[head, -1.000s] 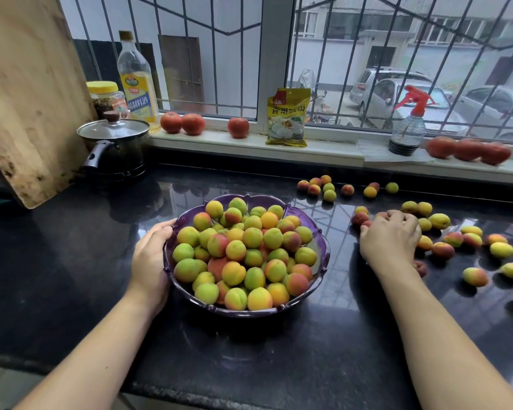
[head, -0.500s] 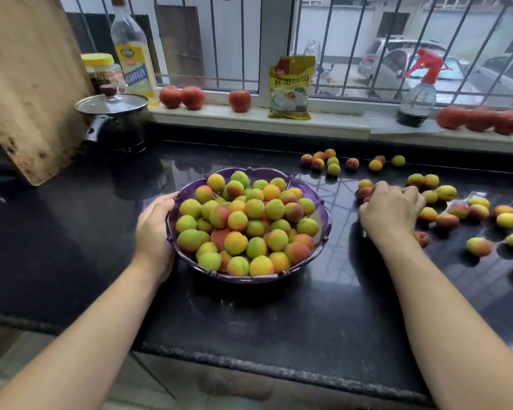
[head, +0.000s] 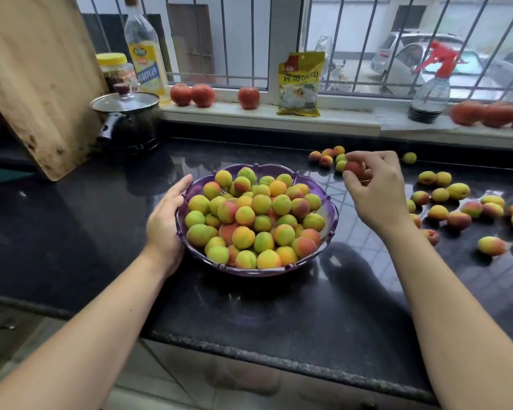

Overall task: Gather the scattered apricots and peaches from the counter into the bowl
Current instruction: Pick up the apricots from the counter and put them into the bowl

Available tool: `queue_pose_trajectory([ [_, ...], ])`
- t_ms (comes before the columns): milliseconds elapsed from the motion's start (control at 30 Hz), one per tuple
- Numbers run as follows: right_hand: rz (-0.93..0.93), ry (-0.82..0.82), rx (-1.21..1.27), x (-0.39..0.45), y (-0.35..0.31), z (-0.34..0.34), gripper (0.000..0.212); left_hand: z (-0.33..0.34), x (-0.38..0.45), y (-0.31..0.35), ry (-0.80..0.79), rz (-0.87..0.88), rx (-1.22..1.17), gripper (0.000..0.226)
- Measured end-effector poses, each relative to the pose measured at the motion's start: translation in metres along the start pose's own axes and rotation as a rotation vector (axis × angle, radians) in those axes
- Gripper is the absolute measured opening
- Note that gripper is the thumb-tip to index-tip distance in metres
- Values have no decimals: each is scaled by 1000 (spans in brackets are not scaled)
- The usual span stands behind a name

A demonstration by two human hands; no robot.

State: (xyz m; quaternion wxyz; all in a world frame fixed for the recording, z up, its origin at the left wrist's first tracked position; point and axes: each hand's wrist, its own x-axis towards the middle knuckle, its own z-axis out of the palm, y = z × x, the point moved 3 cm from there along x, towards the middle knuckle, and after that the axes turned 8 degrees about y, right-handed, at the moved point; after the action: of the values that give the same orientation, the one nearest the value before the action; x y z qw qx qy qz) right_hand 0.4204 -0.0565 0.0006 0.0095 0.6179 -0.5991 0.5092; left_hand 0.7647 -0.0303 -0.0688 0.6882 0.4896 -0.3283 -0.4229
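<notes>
Your right hand (head: 376, 187) hangs above the table (head: 71, 232) at about 2 o'clock from the bowl (head: 329, 208), its grip closed in a fingertip pinch on one reddish fruit (head: 354, 168), thumb below and fingers curled over the top. Your left hand (head: 166, 220) lies flat-fingered against the bowl's rim at 9 o'clock, steadying it and holding nothing. The bowl is already heaped above its rim, so I judge the pile is the tricky part: these fruits are small, light and round, and one dropped onto the mound will likely roll off the far side. Lower it into a hollow between others, toward the middle, and release it only when it rests. The skin looks soft and probably bruises easily, so pinch lightly across the widest part, not with the nails. The loose fruit (head: 456, 199) lies scattered on the table from 2 to 4 o'clock of the bowl, with a small cluster (head: 326, 156) at 1 o'clock near the back edge. The polished surface looks slick, so a nudged fruit may roll; come down from above and cup it. A few sit close together and could be taken two at a time in the palm.
</notes>
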Motion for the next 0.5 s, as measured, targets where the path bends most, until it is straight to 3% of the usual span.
queue_pose_trajectory([
  [200,45,-240,223,-5,-13,12,35,-3,-21,4,86,50,53,46],
  [367,52,-262,245,-8,-20,9,38,-15,-33,4,86,42,2,70],
  [500,-18,-313,264,0,-52,2,38,-14,-33,4,107,32,-24,51],
])
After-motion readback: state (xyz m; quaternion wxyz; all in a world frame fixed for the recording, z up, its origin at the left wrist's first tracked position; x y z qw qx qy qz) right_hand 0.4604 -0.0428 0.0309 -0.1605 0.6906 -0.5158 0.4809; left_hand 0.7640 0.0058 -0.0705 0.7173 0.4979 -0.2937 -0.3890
